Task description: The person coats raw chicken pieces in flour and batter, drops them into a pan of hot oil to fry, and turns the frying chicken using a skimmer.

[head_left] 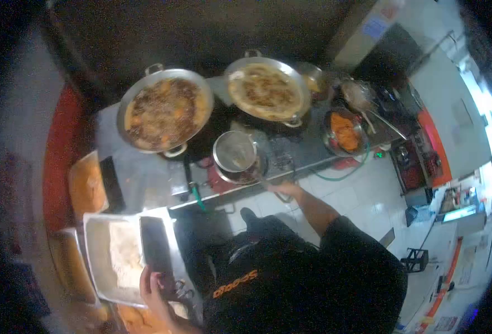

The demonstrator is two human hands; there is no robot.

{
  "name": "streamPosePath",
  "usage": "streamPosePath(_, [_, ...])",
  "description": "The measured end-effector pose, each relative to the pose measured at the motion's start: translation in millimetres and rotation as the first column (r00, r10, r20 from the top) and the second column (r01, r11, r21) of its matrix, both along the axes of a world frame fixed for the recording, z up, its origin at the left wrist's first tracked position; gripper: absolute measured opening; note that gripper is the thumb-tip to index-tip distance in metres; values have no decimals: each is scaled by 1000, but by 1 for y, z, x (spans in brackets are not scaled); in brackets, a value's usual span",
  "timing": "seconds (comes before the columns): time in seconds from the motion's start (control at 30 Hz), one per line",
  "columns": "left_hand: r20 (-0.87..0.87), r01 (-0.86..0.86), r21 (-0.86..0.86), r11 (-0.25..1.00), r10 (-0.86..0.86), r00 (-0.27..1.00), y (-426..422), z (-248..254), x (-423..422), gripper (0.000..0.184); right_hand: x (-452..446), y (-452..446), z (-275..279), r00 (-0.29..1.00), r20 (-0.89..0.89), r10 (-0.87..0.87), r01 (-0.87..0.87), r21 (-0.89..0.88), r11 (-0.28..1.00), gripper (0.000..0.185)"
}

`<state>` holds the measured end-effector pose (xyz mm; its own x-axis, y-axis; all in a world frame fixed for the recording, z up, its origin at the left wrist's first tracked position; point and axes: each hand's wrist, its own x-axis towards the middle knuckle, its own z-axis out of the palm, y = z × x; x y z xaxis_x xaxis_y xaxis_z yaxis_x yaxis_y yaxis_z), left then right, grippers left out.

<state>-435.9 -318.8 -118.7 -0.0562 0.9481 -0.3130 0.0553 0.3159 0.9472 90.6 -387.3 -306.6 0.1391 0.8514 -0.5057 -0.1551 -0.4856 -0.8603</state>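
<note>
My right hand [290, 191] is closed round the handle of a round strainer [235, 151]. The strainer rests over or just above a metal pot [261, 167] near the counter's front edge. At the lower left, my left hand [152, 283] is at the right side of a metal tray [98, 261] that holds a pale, floury mass [124, 250]. Its fingers are partly bent, and blur hides whether they hold anything. Behind the strainer stand two wide pans, the left pan [168, 111] with dark bubbling food and the right pan [268, 89] with browned food in pale liquid.
A bowl of orange food [345, 132] sits on the right of the counter [109, 133], near a ladle [388, 122] and a green hose [335, 179]. Orange trays [87, 183] lie at the left. A dark stool [415, 260] stands at the right.
</note>
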Motion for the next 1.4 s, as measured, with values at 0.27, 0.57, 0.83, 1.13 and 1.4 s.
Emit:
streamPosePath(0.27, [-225, 87, 83, 993, -67, 972, -21, -41, 95, 29, 28, -26, -28, 929, -361, 78, -154, -184, 971, 27])
streamPosePath(0.57, [-744, 329, -165, 930, -336, 578, -141, -199, 205, 29, 115, -79, 125, 872, -328, 364, -422, -126, 898, 21])
streamPosePath(0.83, [-354, 269, -506, 820, -481, 802, -310, -343, 165, 27, 229, -26, 211, 991, -111, 70, -59, 102, 993, 20])
streamPosePath(1.13, [-263, 260, -550, 794, -460, 848, -306, -360, 181, 29, 375, 118, 166, 777, 619, -114, 32, 141, 989, 12])
streamPosePath(1.4, [-446, 183, -422, 888, -379, 811, -188, -420, 168, 30, 355, 151, 196, 644, 744, 181, -39, -205, 978, 17])
